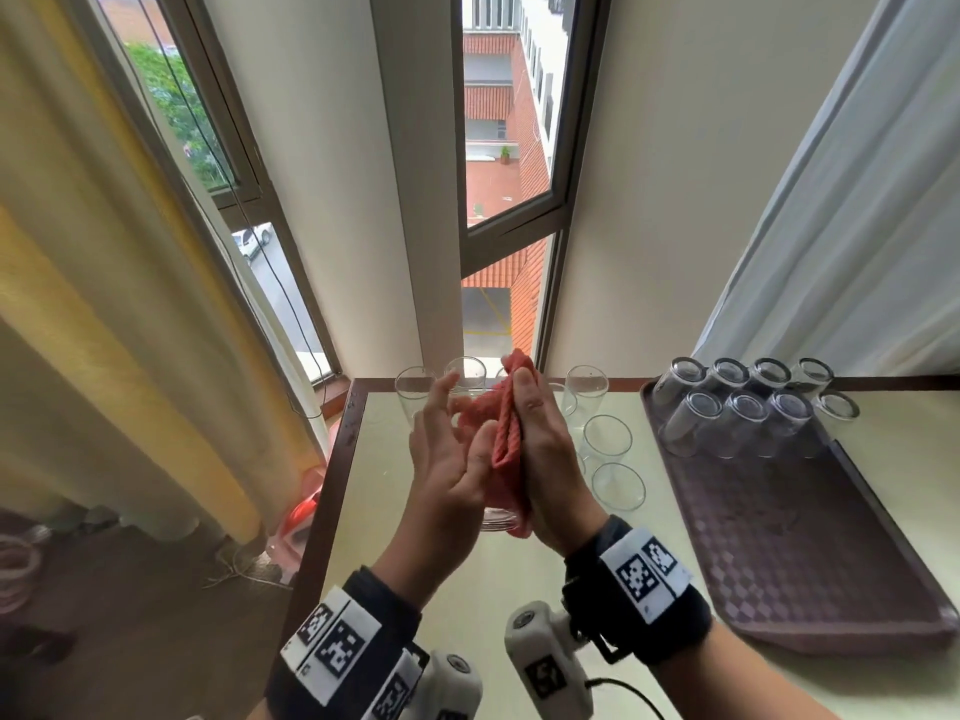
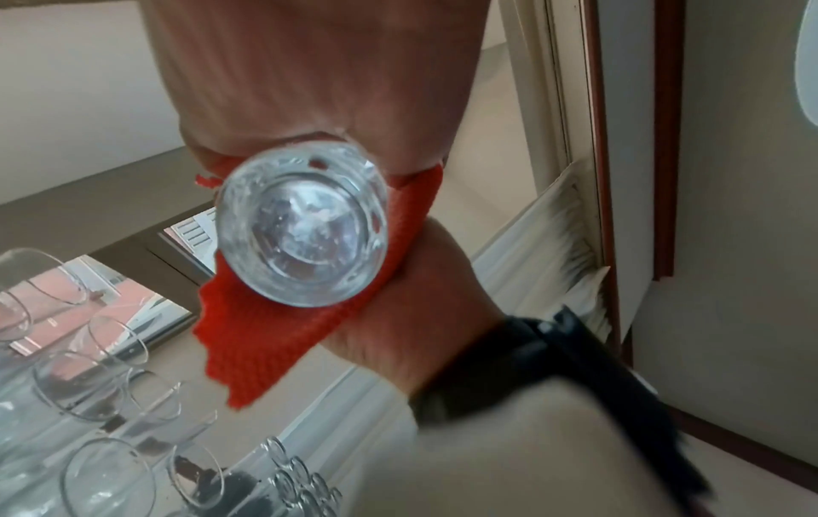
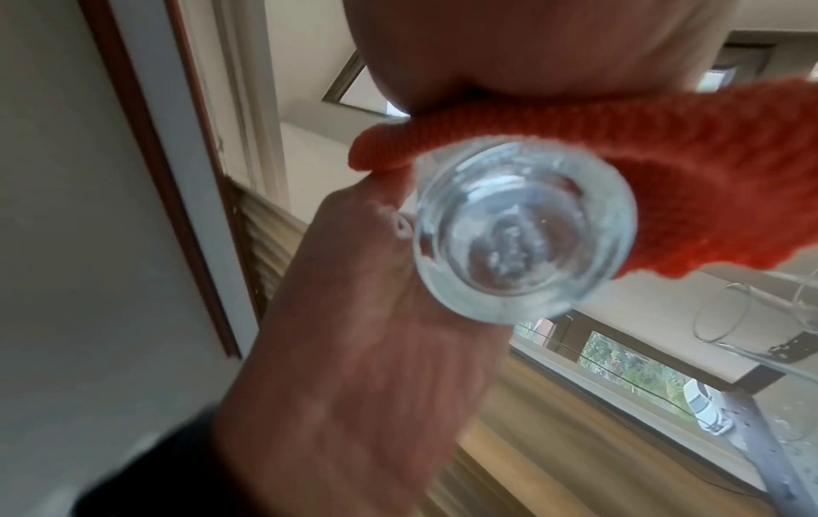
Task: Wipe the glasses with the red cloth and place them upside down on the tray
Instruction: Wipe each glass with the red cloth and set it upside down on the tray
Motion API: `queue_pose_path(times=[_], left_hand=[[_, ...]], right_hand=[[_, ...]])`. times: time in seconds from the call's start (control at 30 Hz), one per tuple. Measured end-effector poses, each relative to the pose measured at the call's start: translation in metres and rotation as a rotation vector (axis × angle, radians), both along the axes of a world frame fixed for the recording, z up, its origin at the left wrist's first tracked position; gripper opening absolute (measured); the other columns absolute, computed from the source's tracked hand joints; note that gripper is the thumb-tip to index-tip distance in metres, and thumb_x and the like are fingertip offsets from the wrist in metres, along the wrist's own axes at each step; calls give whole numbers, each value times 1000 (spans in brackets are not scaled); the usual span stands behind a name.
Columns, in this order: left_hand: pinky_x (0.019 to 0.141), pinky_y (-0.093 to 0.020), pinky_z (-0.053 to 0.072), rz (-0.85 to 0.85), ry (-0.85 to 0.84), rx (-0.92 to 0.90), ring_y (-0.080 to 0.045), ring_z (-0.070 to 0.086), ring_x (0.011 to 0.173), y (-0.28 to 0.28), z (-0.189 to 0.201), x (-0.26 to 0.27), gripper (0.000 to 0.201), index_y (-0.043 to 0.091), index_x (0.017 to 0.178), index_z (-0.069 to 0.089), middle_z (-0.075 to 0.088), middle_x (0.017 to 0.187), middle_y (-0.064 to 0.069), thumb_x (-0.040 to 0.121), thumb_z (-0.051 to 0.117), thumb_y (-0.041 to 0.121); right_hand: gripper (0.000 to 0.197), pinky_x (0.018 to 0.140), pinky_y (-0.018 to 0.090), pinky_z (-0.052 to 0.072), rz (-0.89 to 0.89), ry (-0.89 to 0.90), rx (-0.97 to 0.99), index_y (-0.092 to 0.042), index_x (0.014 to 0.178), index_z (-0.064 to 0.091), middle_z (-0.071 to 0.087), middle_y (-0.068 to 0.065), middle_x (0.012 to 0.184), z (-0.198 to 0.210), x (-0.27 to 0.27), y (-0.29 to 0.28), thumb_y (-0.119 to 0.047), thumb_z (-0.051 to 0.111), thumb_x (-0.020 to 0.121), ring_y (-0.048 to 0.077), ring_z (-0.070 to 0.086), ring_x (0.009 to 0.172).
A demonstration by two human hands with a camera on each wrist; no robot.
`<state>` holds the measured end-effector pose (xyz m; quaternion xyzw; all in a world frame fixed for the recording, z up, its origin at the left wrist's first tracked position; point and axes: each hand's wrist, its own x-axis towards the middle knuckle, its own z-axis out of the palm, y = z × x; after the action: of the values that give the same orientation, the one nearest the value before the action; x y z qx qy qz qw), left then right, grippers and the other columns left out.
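- Head view: both hands are raised together above the table (image 1: 467, 579), pressed on either side of a glass (image 1: 498, 519) wrapped in the red cloth (image 1: 506, 433). The left hand (image 1: 447, 459) cups the glass with its fingers spread and only loosely bent; the right hand (image 1: 545, 449) presses the cloth flat against the glass's other side with fingers fairly straight.
- From the head view only the thick base of the glass shows, poking out below the palms. Both wrist views look straight onto that round base (image 2: 303, 224), (image 3: 524, 231), with the cloth (image 2: 265, 321) hanging off one side of it and, in the right wrist view, folded over it under the right hand (image 3: 531, 45).
- The left wrist view shows the heel of the left hand (image 2: 310, 70) resting on the glass; its fingers are out of frame there.
- Beyond the hands, upright glasses (image 1: 605, 439) stand in a loose group on the pale tabletop, some behind the fingers, some just right of the right hand.
- Farther right lies a dark tray (image 1: 810, 553) with a chequered surface, holding two rows of upturned glasses (image 1: 743, 413) at its far end.
- Past the table are tall windows, a yellow curtain on the left and a white one on the right.
- The glass's rim and walls are hidden by cloth and palms, so I cannot tell how much of it the cloth covers. Both wrist views are blurred.
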<state>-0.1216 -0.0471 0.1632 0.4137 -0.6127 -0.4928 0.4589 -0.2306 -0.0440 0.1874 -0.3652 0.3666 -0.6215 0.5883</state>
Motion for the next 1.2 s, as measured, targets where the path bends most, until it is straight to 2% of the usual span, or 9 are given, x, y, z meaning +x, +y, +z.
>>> queue_pose_path(times=[0.1, 0.27, 0.47, 0.67, 0.77, 0.9, 0.97, 1.07, 1.2], left_hand=[[106, -56, 44, 55, -9, 22, -30, 49, 128, 0, 4, 1, 49, 63, 127, 34, 48, 130, -5, 81, 50, 72], [88, -34, 56, 71, 147, 178, -22, 63, 116, -6, 11, 5, 53, 37, 126, 43, 58, 125, -5, 84, 54, 66], [106, -48, 46, 56, 70, 109, -24, 53, 126, 7, 6, 5, 35, 74, 111, 40, 53, 131, -5, 77, 51, 72], [77, -16, 55, 106, 221, 158, -1, 68, 101, 0, 14, 6, 43, 28, 136, 50, 59, 129, -5, 97, 49, 45], [89, -25, 56, 116, 206, 119, -8, 67, 109, 7, 11, 3, 53, 28, 141, 43, 62, 128, -3, 96, 42, 55], [105, -42, 50, 74, 206, 108, -20, 56, 127, 13, 11, -1, 46, 54, 134, 41, 53, 134, 1, 89, 50, 62], [103, -48, 51, 79, 208, 137, -26, 54, 129, 10, 13, 4, 57, 59, 129, 45, 49, 138, -4, 76, 61, 74], [99, -44, 54, 99, 225, 151, -20, 60, 123, 5, 13, 9, 62, 47, 136, 45, 51, 139, -8, 80, 58, 70], [104, -44, 51, 47, 169, 123, -24, 57, 126, 8, 13, 3, 38, 52, 132, 39, 53, 136, -6, 94, 47, 59]], right_hand=[[30, 86, 39, 59, 4, 37, 11, -17, 130, 45, 72, 14, 104, 0, 5, 4, -26, 34, 104, 29, 71, 99], [53, 107, 45, 47, 3, 92, 28, -29, 145, 37, 61, 8, 132, -10, 13, 18, -25, 49, 94, 23, 62, 121], [44, 103, 59, 46, -21, -62, 59, -12, 133, 44, 61, 29, 125, -2, 10, 11, -37, 44, 98, 44, 61, 116], [52, 107, 39, 47, -12, 67, -39, -31, 143, 40, 57, -4, 137, -18, 14, 23, -24, 48, 92, 18, 58, 126], [46, 105, 41, 49, 13, 73, -38, -33, 136, 44, 61, -1, 129, -9, 11, 18, -27, 49, 91, 22, 61, 122], [48, 108, 57, 42, -16, 7, 4, -26, 140, 45, 57, 18, 135, 2, 8, 12, -32, 48, 92, 33, 60, 122], [50, 107, 58, 43, -25, 37, -29, -27, 143, 43, 58, 11, 133, -1, 10, 15, -29, 47, 93, 36, 59, 122], [48, 101, 60, 42, -8, 44, -49, -35, 140, 44, 63, 9, 117, -7, 14, 23, -23, 46, 94, 55, 43, 120], [42, 104, 59, 44, -28, 12, 12, -33, 138, 46, 60, 16, 125, -2, 10, 19, -31, 50, 97, 46, 53, 123]])
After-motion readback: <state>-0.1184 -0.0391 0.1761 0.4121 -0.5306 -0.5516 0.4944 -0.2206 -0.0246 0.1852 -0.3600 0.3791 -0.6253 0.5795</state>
